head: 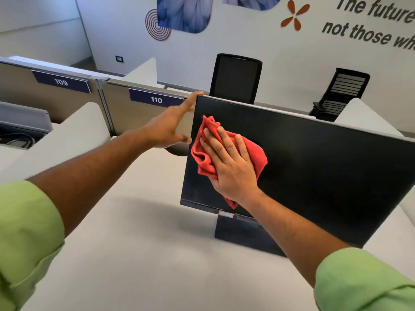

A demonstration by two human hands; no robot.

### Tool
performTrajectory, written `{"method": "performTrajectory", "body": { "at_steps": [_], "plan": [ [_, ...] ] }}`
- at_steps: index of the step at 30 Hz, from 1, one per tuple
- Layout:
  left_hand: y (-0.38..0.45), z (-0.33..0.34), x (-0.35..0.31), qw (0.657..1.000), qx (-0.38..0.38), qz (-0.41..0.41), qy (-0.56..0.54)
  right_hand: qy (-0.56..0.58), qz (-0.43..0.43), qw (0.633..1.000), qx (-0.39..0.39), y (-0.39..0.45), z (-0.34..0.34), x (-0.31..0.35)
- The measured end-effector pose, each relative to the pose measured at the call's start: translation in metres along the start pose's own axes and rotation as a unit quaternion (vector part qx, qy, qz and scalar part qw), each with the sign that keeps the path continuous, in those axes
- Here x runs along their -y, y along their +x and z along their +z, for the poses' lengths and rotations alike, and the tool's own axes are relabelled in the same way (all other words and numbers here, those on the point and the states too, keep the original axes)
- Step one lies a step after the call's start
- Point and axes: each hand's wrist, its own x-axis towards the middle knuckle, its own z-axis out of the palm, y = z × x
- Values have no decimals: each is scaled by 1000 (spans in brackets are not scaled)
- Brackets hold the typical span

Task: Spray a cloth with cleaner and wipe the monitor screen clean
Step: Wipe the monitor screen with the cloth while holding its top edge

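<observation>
- My right hand lies flat on the red cloth, fingers straight & slightly spread, pressing it vs the monitor screen.
- Cloth is bunched, sits on the left part of the screen; folds stick out above & left of my fingers, one corner hangs below my wrist.
- My left hand is at the monitor's left edge, spread wide: fingertips touch the top-left corner, thumb is near the edge lower down. Can't tell if the thumb actually touches. Fingers straight, not curled round anything.
- Screen is dark, off, tilted back a bit. Small white label on the bottom bezel, just above the stand.
- Monitor stands on a pale desk, dark stand base on the surface.
- Both sleeves are light green, rolled up; forearms bare.
- Behind the monitor: low partition w/ number plates 109 & 110.
- Past the partition, 2 black office chairs: one right behind the monitor's top edge, other further right.
- Back wall has blue flower prints, a spiral graphic, an orange 4-petal mark & partial text: "The future", "not those wh".
- Far left: cables lying at the next desk, blurred.
</observation>
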Motion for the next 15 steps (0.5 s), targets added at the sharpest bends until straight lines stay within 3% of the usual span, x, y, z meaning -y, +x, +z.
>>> {"method": "performTrajectory", "body": {
  "at_steps": [5, 15],
  "plan": [
    [-6, 5, -4, 999, -6, -14, -38, 18, -21, 1000, 11, -13, 24, 24],
    [-9, 9, -8, 997, -19, -40, -59, 33, -140, 986, 86, -51, 58, 56]
  ]
}}
